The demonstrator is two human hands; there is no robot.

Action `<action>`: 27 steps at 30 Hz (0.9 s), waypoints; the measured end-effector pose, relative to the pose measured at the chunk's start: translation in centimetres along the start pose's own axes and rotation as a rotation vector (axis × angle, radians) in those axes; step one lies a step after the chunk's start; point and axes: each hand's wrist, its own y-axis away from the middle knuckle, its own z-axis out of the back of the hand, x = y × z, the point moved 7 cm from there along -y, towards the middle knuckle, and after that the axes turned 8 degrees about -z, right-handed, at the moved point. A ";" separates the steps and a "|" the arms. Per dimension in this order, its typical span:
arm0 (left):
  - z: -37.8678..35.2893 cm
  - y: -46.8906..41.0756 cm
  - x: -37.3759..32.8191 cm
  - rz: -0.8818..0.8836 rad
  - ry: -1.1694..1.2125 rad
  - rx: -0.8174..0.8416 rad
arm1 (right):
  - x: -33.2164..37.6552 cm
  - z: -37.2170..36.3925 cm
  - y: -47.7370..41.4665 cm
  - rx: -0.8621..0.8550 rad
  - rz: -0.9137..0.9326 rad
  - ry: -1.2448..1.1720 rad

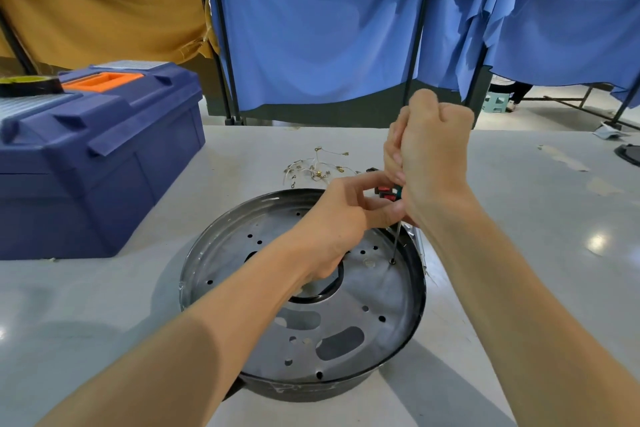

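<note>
Screwdriving looks midway: right hand (433, 163) clamps curled fingers round the slim steel-shafted screwdriver (397, 239), left hand (346, 218) pinches its shaft, tip planted in a hole near the right rim of the round grey perforated metal pan (349, 291) on the white table (104, 305). Other holes stand empty.

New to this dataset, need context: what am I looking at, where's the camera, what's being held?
No robot here: these are a person's two bare hands, filmed by one wide-angle camera worn on the head, looking forward and down. The right hand grips a screwdriver upright, its tip at a hole near the rim of a round metal pan on the grey table. The left hand pinches the shaft, apparently steadying it. Beyond the pan lie loose wires with terminals. At left stands a blue toolbox with a tape roll on top.
</note>
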 end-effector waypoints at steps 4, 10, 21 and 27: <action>-0.1 0.2 0.1 -0.019 -0.063 0.011 | 0.0 1.2 1.6 -0.282 0.146 0.103; -0.3 0.3 0.0 0.005 -0.070 0.045 | -0.6 -1.7 0.1 0.691 -0.379 0.071; -1.0 0.0 -0.3 -0.033 -0.041 0.041 | -0.4 1.4 1.0 -0.197 0.064 0.056; -0.2 0.3 0.5 0.044 -0.057 0.037 | -0.1 -1.5 -0.6 0.501 -0.256 0.150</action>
